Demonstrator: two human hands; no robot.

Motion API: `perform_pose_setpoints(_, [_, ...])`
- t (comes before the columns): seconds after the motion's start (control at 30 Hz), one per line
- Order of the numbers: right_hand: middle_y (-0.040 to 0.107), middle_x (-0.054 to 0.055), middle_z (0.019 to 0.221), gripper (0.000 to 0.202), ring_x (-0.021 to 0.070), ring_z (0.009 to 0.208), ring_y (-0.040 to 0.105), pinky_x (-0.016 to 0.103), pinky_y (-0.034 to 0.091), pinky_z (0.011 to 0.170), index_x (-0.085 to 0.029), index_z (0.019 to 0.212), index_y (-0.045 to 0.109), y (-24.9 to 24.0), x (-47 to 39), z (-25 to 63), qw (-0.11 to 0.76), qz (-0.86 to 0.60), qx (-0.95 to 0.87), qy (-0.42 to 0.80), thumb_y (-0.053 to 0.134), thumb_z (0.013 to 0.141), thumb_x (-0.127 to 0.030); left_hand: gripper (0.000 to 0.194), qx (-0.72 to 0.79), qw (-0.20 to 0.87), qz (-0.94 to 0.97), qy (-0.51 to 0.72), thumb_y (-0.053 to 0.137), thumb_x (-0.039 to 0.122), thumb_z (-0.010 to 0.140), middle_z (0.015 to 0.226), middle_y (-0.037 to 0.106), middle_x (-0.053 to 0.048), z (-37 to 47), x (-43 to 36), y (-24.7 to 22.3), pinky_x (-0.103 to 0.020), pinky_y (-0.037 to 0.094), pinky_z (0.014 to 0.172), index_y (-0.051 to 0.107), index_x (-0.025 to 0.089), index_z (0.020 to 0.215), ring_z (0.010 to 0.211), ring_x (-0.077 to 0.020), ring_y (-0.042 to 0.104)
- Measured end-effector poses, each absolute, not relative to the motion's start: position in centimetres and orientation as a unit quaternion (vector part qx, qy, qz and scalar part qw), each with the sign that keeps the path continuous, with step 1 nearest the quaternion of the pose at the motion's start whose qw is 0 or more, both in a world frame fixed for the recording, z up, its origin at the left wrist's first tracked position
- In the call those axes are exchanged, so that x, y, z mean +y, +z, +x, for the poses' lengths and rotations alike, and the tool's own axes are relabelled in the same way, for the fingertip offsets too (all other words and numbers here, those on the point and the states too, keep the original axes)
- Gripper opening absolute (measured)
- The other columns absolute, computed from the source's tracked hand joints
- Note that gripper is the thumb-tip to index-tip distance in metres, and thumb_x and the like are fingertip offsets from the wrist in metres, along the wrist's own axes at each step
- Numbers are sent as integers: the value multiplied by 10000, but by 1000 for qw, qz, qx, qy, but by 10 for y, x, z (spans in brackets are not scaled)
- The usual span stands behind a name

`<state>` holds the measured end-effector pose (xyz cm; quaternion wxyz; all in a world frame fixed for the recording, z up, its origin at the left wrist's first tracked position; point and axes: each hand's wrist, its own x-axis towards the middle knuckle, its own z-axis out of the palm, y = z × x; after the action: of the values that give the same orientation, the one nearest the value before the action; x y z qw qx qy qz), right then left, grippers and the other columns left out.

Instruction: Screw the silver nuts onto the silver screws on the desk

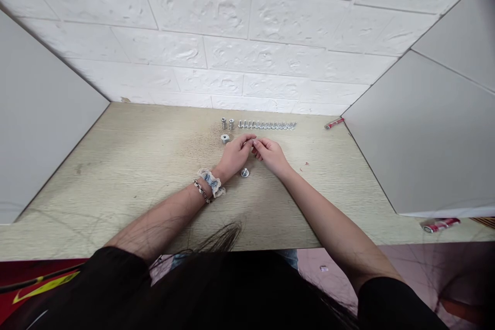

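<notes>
My left hand (236, 154) and my right hand (270, 154) meet at the fingertips over the middle of the table. The fingers of both are pinched together, and whatever they hold is too small to make out. Behind them stands a long row of small silver screws (266, 125). To its left are two upright metal pieces, one (224, 123) beside the other (231, 124). A round-topped metal piece (225, 138) stands just left of my left hand. Another small metal piece (245, 172) lies nearer to me, below my hands.
A pale wooden table (154, 165) meets a white brick wall (232, 51). Grey panels stand left (46, 113) and right (417, 129). One red battery-like cylinder (334, 123) lies back right, another (441, 225) front right. Small red scraps (307, 164) lie right of my hands.
</notes>
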<state>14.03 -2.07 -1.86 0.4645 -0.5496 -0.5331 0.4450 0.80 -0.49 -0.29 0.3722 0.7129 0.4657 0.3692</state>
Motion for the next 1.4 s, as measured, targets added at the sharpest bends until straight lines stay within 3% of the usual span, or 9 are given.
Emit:
perform_pose_setpoints(0.43, [584,-22,623,232,73,492,472,214,392,477,-160,785,599,-15,-23,136,480,-572,-490,449,600,671,-362,271,446,385,709,387,379,191,852,1095,645,-28,8,-6,-4,-305,413,943,607,191,999,1031,-151,568])
perform_pose_setpoints(0.87, [603,-26,674,230,73,550,493,217,411,554,-169,846,583,-24,-20,138,497,-556,-519,417,602,652,-291,224,444,397,712,372,439,224,838,991,666,-54,9,0,-12,-313,454,848,600,172,985,911,-165,604])
perform_pose_setpoints(1.2, [486,-67,467,196,75,445,417,217,332,473,-167,781,628,-16,-22,139,486,-586,-500,413,537,619,-227,264,458,369,735,338,422,234,860,1042,665,-50,9,-4,-2,-285,439,883,618,163,1022,968,-160,591])
perform_pose_setpoints(1.4, [519,-57,508,128,75,462,446,220,367,491,-175,677,581,-17,-20,140,520,-568,-452,450,524,565,-199,297,445,361,752,325,438,245,852,1058,668,-47,9,-9,3,-273,451,862,622,172,1074,953,-160,600])
